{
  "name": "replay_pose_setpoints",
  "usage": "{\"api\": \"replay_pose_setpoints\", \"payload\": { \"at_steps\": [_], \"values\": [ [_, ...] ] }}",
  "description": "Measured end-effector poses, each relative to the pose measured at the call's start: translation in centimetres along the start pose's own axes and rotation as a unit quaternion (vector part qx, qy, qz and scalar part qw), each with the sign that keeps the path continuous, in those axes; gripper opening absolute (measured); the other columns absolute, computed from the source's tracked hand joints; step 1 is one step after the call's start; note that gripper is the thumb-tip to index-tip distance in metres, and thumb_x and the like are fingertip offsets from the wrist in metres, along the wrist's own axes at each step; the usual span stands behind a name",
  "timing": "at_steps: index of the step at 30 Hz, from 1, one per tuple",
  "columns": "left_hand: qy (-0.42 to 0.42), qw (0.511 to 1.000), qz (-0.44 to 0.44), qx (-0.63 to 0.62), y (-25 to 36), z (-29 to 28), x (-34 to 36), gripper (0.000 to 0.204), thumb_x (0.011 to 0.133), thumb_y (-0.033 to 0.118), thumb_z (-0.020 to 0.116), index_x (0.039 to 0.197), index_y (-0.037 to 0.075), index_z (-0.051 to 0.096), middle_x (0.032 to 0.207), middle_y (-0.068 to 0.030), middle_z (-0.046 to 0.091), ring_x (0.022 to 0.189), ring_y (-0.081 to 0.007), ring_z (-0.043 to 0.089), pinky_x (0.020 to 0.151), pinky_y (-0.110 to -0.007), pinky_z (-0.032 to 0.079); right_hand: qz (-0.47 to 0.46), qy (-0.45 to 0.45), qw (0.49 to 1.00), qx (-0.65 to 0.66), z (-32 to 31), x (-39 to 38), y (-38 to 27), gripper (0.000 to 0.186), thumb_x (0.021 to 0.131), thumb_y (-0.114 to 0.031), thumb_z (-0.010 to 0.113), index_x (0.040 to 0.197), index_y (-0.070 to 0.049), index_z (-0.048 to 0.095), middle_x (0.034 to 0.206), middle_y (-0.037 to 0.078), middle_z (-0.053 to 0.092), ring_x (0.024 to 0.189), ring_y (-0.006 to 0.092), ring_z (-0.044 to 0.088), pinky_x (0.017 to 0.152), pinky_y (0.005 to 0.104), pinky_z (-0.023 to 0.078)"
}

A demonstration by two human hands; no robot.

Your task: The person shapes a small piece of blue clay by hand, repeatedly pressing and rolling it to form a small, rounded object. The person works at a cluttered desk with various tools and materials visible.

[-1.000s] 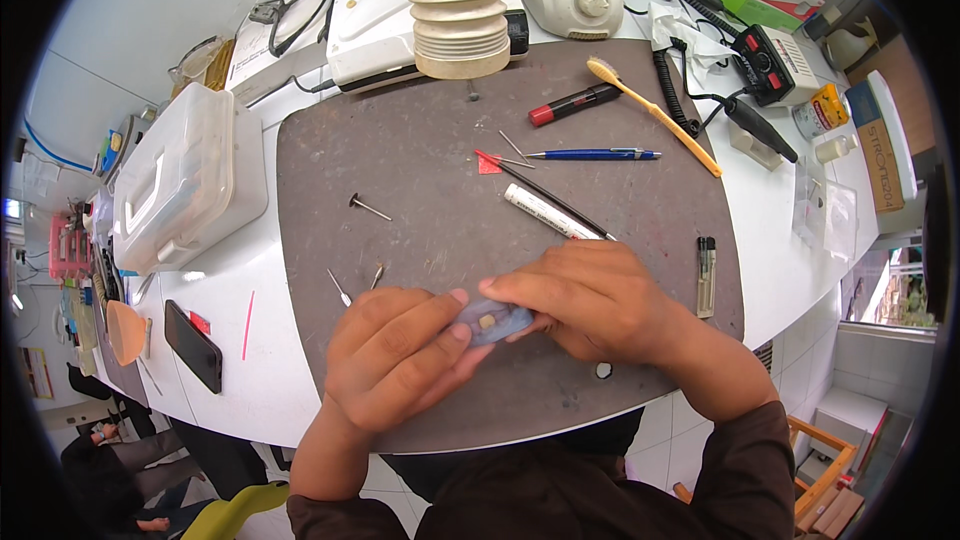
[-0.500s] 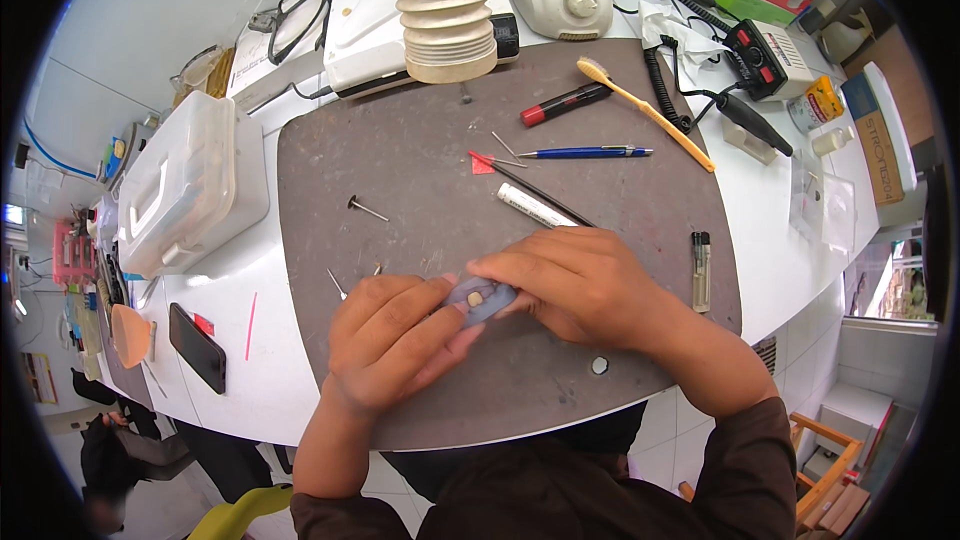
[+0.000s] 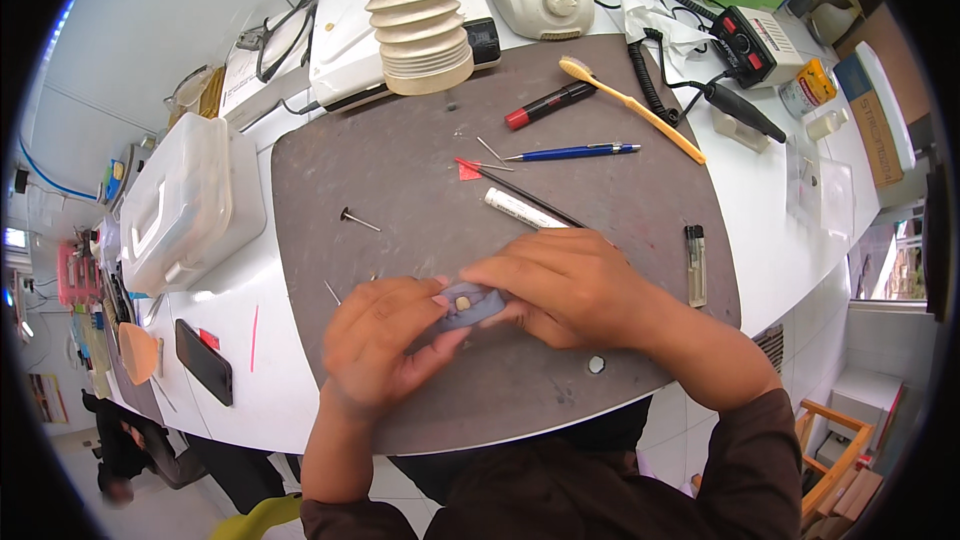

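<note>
Between my hands is a small blue-grey dental model (image 3: 487, 310) with a cream-coloured tooth crown (image 3: 462, 303) on it, held just above the brown-grey work mat (image 3: 520, 390). My right hand (image 3: 575, 285) grips its right side, fingers over the top and thumb below. At the left side, my left hand (image 3: 378, 335) has its curled fingertips against the model, its thumb along the lower edge. Fingers hide part of the model. Just beyond my right hand lies a white marker-like tube (image 3: 522, 208), and a thin dark stick (image 3: 535, 195) runs alongside it.
Farther back lie a blue mechanical pencil (image 3: 572, 152), a red-and-black marker (image 3: 550, 105) and a yellow toothbrush (image 3: 640, 112). A ribbed hose (image 3: 415, 20) hangs over the mat. A clear plastic case (image 3: 190, 205) and a phone (image 3: 204, 362) are at left; a handpiece (image 3: 745, 112) is at right.
My left thumb has moved down and away from the fingers at the model's lower edge. The model has shifted slightly left in view, along with the whole scene.
</note>
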State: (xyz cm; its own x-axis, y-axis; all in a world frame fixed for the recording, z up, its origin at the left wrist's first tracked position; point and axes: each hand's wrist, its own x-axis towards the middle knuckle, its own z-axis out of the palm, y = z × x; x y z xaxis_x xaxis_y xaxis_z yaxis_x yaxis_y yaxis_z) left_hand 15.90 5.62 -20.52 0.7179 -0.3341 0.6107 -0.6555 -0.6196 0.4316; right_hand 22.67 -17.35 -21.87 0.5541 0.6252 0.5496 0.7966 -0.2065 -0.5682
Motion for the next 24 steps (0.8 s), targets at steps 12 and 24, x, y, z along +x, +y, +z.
{"api": "replay_pose_setpoints", "payload": {
  "at_steps": [12,24],
  "values": [
    [-0.014,0.951,-0.152,-0.269,0.9,1.3,-1.3,0.027,0.085,0.006,0.081,0.109,0.002,0.069,0.111,-0.0202,0.074,0.089,-0.025,0.074,0.076,-0.03,0.058,0.008,0.074,0.996,0.059,-0.1,-0.1,-1.0,0.033,0.085,-0.036,0.079,0.097,-0.008,0.066,0.078,0.005,0.064,0.069,0.0256,0.066,0.063,0.038,0.052],
    [-0.005,0.547,-0.416,-0.726,1.4,3.1,-3.3,0.036,0.099,0.02,0.067,0.126,0.0,0.054,0.115,-0.0298,0.066,0.097,-0.0412,0.072,0.081,-0.051,0.063,0.098,0.034,0.971,0.214,-0.2,-0.4,-0.4,0.027,0.096,-0.027,0.07,0.083,-0.005,0.065,0.07,0.009,0.061,0.062,0.0299,0.062,0.057,0.0378,0.048]
  ]
}}
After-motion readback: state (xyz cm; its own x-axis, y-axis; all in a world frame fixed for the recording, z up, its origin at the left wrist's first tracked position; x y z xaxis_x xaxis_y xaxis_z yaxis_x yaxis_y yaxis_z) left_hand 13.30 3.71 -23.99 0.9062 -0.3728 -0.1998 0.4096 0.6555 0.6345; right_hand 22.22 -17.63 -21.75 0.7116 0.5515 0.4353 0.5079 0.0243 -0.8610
